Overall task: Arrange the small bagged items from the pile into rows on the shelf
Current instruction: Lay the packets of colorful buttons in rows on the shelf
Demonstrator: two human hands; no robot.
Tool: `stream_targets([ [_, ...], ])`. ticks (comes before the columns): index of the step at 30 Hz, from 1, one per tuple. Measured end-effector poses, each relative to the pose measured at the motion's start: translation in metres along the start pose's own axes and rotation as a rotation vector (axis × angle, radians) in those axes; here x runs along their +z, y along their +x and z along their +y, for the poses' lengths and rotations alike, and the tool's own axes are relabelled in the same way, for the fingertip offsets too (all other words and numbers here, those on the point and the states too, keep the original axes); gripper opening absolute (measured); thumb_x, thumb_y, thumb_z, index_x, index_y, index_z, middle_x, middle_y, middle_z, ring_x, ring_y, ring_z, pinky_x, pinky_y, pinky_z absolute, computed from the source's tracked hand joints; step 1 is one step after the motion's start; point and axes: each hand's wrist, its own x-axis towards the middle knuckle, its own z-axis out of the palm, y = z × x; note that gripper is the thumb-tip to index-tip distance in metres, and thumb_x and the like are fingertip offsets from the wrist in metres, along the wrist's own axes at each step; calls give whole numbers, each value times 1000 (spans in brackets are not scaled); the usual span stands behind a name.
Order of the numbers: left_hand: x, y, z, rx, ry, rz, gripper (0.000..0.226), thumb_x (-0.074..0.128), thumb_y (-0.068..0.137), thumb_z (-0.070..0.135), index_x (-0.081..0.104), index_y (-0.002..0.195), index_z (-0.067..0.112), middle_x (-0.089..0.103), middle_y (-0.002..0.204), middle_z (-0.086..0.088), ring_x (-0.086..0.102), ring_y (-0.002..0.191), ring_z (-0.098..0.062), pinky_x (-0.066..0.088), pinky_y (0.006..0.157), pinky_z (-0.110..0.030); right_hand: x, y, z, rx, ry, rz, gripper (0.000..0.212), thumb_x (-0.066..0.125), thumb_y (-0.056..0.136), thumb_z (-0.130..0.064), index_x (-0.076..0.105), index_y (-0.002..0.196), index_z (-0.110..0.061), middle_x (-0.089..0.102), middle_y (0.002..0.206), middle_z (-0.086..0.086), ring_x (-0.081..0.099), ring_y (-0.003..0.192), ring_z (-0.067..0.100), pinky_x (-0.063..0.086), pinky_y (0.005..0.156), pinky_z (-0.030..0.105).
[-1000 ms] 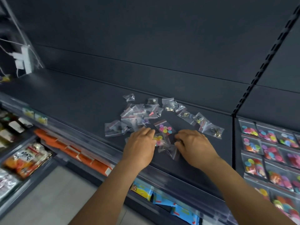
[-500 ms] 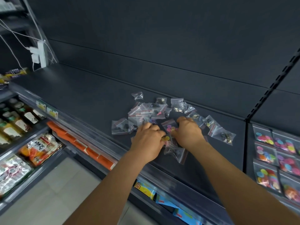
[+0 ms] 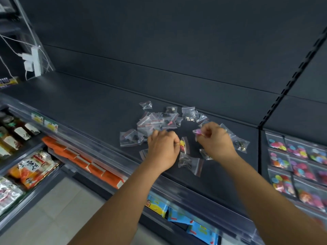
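On the dark grey metal shelf [image 3: 85,101], in the head view: a loose pile of small clear plastic zip bags with red seal strips [image 3: 155,121], spread near the middle, close to the back panel. Just in front of the pile, the left hand [image 3: 162,149], fingers curled, pinching a small clear bag with yellow and red pieces inside [image 3: 183,145], held upright at its right edge. A little to the right, the right hand [image 3: 216,140], fingers also curled, pinching a small clear bag with pink pieces [image 3: 198,132] at its left side, lifted slightly above the shelf surface. Between both hands and nearer to the front edge, one crumpled clear bag with dark contents [image 3: 190,162], flat on the shelf. Behind the right hand, more clear bags with small metal parts [image 3: 241,144], partly hidden by the wrist. On the neighbouring shelf section to the right, neat rows of clear bags with bright multicoloured round pieces [image 3: 297,160]. Below left, orange packets [image 3: 85,160] and bottles [image 3: 16,133] on lower shelves. On the far left, a white power strip with cables [image 3: 33,61].
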Motion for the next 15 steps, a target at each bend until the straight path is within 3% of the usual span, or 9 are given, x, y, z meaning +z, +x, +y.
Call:
stream_targets([
  [4, -10, 4, 22, 51, -287, 67, 13, 60, 88, 16, 52, 82, 25, 51, 77, 16, 51, 82, -9, 39, 73, -20, -23, -17, 0, 74, 214, 64, 28, 69, 77, -18, 51, 93, -30, 59, 81, -14, 56, 69, -1, 39, 51, 12],
  [6, -10, 5, 39, 26, -413, 58, 17, 62, 87, 19, 49, 84, 28, 52, 77, 18, 52, 70, 3, 39, 61, -8, -36, -28, 3, 117, 261, 92, 39, 71, 75, -19, 49, 104, -32, 59, 85, -14, 56, 67, -3, 40, 51, 13],
  [8, -6, 4, 58, -5, -554, 25, 20, 66, 85, 21, 48, 91, 29, 56, 80, 17, 54, 67, 6, 39, 59, -5, -52, -41, 9, 148, 295, 134, 43, 74, 74, -22, 48, 106, -33, 57, 84, -13, 55, 62, -3, 40, 49, 12],
  [11, 3, -3, 90, -45, -730, -82, 32, 67, 83, 19, 49, 105, 31, 64, 81, 11, 60, 66, 5, 44, 57, -10, -79, -62, 23, 198, 355, 172, 41, 76, 72, -22, 52, 105, -26, 55, 80, -8, 54, 65, 8, 44, 56, 23],
  [13, 9, -10, 112, -48, -800, -164, 31, 68, 82, 16, 55, 109, 27, 64, 79, 11, 63, 64, 2, 51, 64, -18, -99, -77, 33, 229, 373, 188, 31, 75, 74, -18, 57, 99, -21, 54, 77, -4, 52, 67, 13, 47, 62, 31],
  [15, 16, -16, 134, -35, -821, -231, 17, 68, 82, 16, 63, 96, 23, 56, 70, 13, 62, 68, -9, 56, 74, -30, -118, -91, 44, 254, 395, 207, 23, 74, 76, -18, 59, 93, -23, 54, 74, -4, 53, 65, 12, 49, 63, 30],
])
